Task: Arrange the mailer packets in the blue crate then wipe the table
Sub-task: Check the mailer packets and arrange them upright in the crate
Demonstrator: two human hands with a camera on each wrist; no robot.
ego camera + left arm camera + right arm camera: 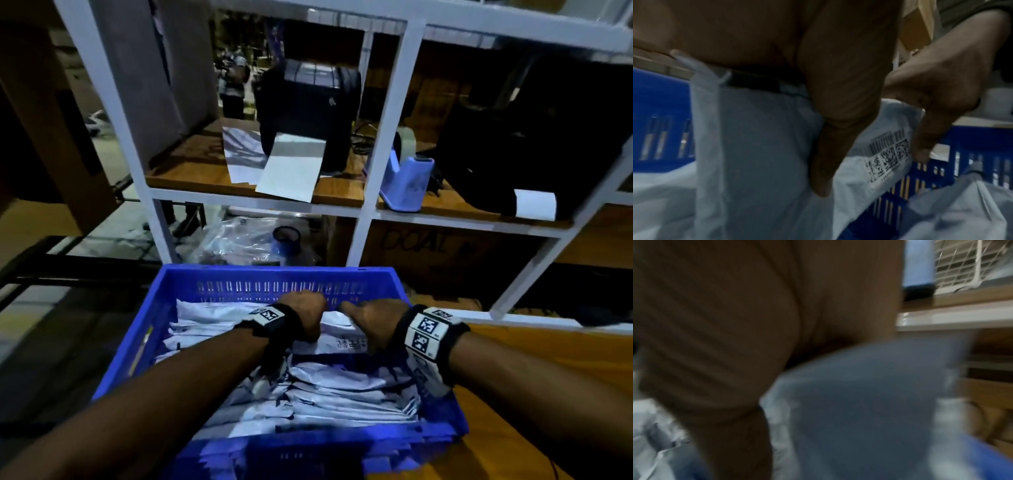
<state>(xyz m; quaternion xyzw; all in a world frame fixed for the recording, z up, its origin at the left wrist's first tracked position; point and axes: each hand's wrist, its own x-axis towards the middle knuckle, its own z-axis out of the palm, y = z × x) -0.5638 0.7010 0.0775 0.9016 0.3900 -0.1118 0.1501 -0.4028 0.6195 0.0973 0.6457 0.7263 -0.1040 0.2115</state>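
The blue crate (144, 329) stands on the orange surface (513, 428) and is full of white mailer packets (342, 394). Both hands are inside it, toward its 12 o'clock wall. The left hand (305, 315) curls its fingers round one upright packet (756, 138), thumb pressed on its face. The right hand (373, 325), at 3 o'clock from the left one, pinches the edge of a labelled packet (885, 155); the right wrist view is blurred. Behind the crate, a white shelf frame (394, 113) carries a dark printer (308, 102).
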